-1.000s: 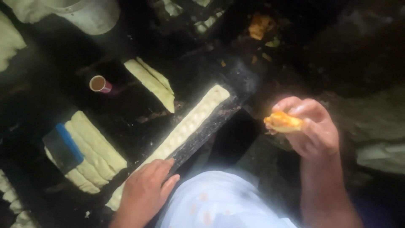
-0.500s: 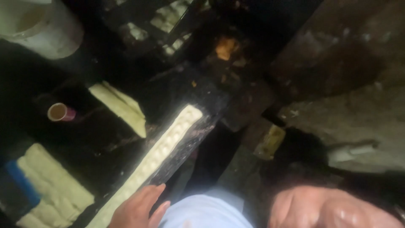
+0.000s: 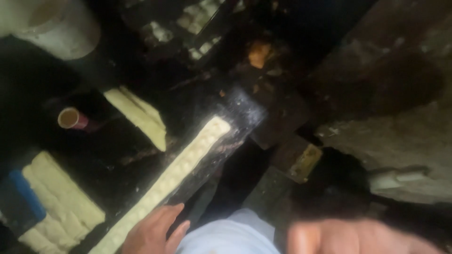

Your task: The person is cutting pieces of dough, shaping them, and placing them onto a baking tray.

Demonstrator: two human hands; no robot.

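**Left hand on long pale strip; right hand blurred at frame edge**

Left hand [image 3: 151, 231]: lies flat at the near end of a long pale strip [image 3: 175, 178], fingers spread and slack, palm down. Grip is open; it presses or rests on the strip rather than closing round it. Wrist enters from the lower edge, beside a white cloth [image 3: 225, 234] over the lap.

Right hand [image 3: 351, 237]: a blurred patch at the lower right edge, close to the camera. Cannot tell whether its grip is open or closed, or whether it holds anything.

Strip: runs diagonally from the near left edge of the dark bench [image 3: 117, 155] up toward its middle, lying on a narrow shiny board [image 3: 235, 120]. Surface looks ridged, soft.

Around: a shorter pale slab [image 3: 139, 117] further left; a stack of pale slabs [image 3: 61, 207] at the near left corner with a blue block [image 3: 21, 200] touching it; a small cup [image 3: 71, 118] well to the left; a white bucket [image 3: 56, 26] at the far left corner.

Risks, as judged: the strip looks soft, so uneven pressure from the flat palm could dent or tear it. The board overhangs a dark gap, and a push could tip it.
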